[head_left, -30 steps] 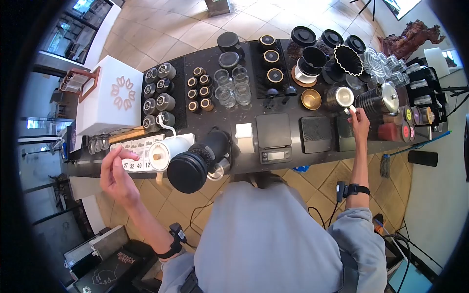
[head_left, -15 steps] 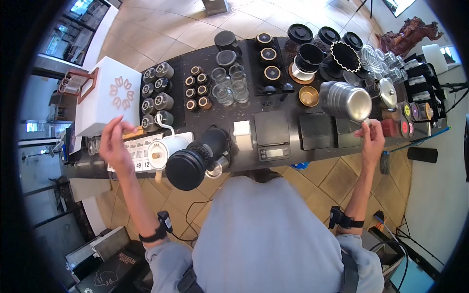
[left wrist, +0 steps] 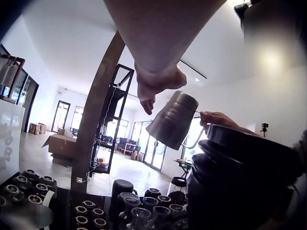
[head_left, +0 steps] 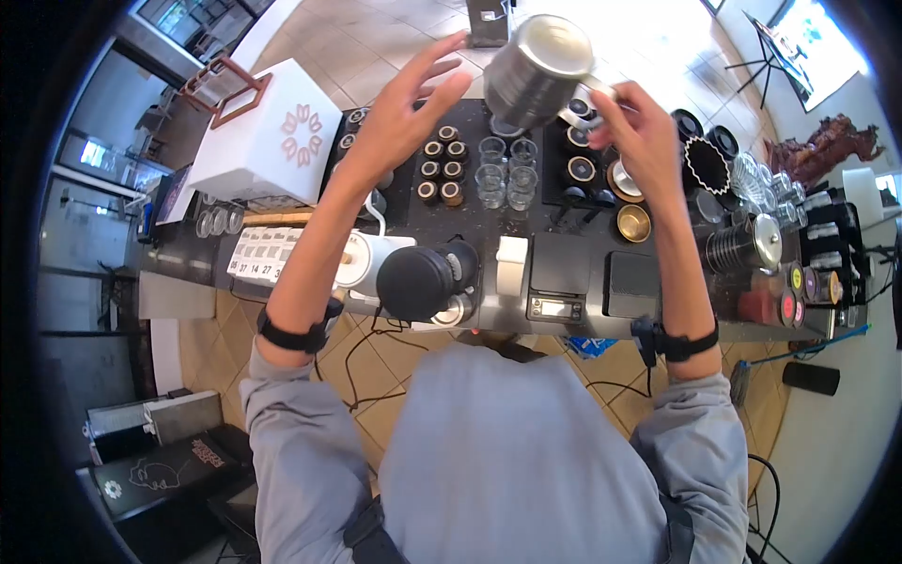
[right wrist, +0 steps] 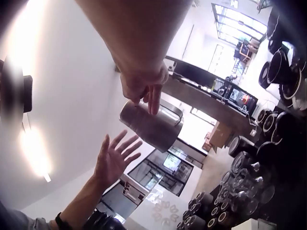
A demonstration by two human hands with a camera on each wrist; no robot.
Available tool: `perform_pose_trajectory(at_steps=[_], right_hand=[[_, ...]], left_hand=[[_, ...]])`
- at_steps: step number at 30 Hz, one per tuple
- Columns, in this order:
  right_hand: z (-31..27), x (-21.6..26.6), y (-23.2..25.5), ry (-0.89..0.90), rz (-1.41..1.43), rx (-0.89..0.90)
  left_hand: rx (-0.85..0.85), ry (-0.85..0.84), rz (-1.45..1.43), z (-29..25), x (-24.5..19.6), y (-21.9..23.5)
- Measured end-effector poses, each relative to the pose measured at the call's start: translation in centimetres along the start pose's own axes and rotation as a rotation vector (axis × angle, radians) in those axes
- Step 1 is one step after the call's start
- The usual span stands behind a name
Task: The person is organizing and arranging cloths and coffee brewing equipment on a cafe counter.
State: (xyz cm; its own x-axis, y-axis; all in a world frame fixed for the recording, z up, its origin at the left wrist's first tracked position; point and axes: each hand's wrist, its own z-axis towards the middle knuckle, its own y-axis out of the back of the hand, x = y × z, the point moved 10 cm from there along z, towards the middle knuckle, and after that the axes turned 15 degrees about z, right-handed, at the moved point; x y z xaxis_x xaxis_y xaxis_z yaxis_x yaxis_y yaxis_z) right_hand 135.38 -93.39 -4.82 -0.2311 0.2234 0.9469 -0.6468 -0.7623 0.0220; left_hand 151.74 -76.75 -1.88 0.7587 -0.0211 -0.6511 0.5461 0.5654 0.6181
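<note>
A stainless steel pitcher (head_left: 540, 80) is raised over the far side of the counter, its closed round base turned up toward the head camera. My right hand (head_left: 644, 141) grips it by the handle, and the right wrist view shows the curled fingers (right wrist: 154, 98) there. On the other side of the pitcher, my left hand (head_left: 404, 117) is lifted with its fingers spread, holding nothing. In the right wrist view that left hand (right wrist: 112, 163) shows its open palm, just apart from the steel body.
Below the hands stand clear glasses (head_left: 507, 174) and small jars (head_left: 442, 164). Nearer me are a black grinder (head_left: 418, 282), a white kettle (head_left: 362, 258) and a scale (head_left: 559, 273). A brass bowl (head_left: 633, 224) and a lidded steel pot (head_left: 747, 244) stand to the right.
The right hand has lifted the pitcher from the right of the counter and carried it left and up. The left hand has risen toward it from the left, and the head view has shifted.
</note>
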Motion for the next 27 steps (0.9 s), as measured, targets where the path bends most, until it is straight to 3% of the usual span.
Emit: perform_pose_trajectory(at_steps=[2, 8, 13, 15, 18, 22, 25, 27], right_hand=[[2.5, -2.7, -2.9, -0.001, 0.036, 0.051], [7.6, -6.8, -8.4, -0.01, -0.048, 0.091], [10.7, -12.6, -11.1, -0.112, -0.023, 0.129], [12.0, -15.1, -12.5, -0.159, -0.033, 0.146], [13.0, -17.2, -13.4, -0.167, -0.072, 0.152], [13.8, -19.7, -14.2, -0.233, -0.156, 0.13], [14.1, -21.3, -14.3, -0.266, -0.163, 0.099], [13.8, -21.9, -14.5, -0.276, -0.182, 0.087]], left_hand=[[-0.006, 0.026, -0.029, 1.5, 1.6, -0.2], [0.11, 0.322, -0.085, 3.5, 11.1, -0.4], [0.125, 0.356, -0.085, 5.0, 17.3, -0.2], [0.222, 0.386, -0.057, 5.1, 19.8, -0.9], [0.227, 0.284, -0.003, 6.4, 23.0, -2.0], [0.179, 0.329, 0.044, 7.2, 27.3, -3.2], [0.174, 0.364, 0.042, 7.8, 28.7, -3.8], [0.275, 0.467, 0.045, 7.2, 28.7, -4.8]])
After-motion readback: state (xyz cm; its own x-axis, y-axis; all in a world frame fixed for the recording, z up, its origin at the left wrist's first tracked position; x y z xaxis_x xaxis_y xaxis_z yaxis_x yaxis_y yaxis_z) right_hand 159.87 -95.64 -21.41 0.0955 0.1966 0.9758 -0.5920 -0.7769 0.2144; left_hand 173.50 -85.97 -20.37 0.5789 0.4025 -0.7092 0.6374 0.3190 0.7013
